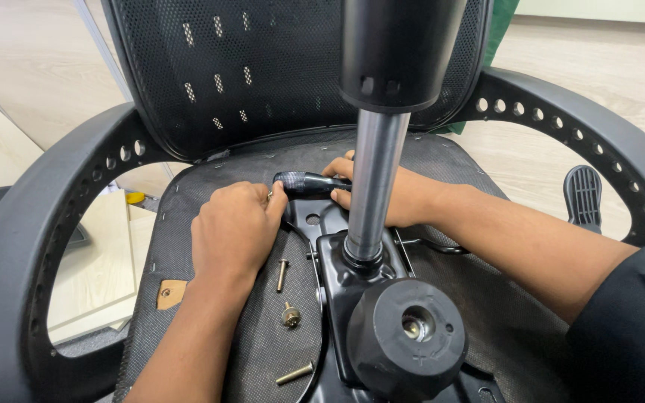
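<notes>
Fingers of our right hand (404, 195) wrap the screwdriver handle (309, 183); left hand (234, 227) curls closed at its tip. We judge: keep the driver square on the black mechanism plate (337, 254).

small tan tag (172, 293), seat underside, perhaps leather

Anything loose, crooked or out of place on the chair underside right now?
Three bolts lie loose on the upturned seat bottom, below the left hand and beside the black metal plate. Nothing looks damaged; the gas cylinder stands upright.
</notes>
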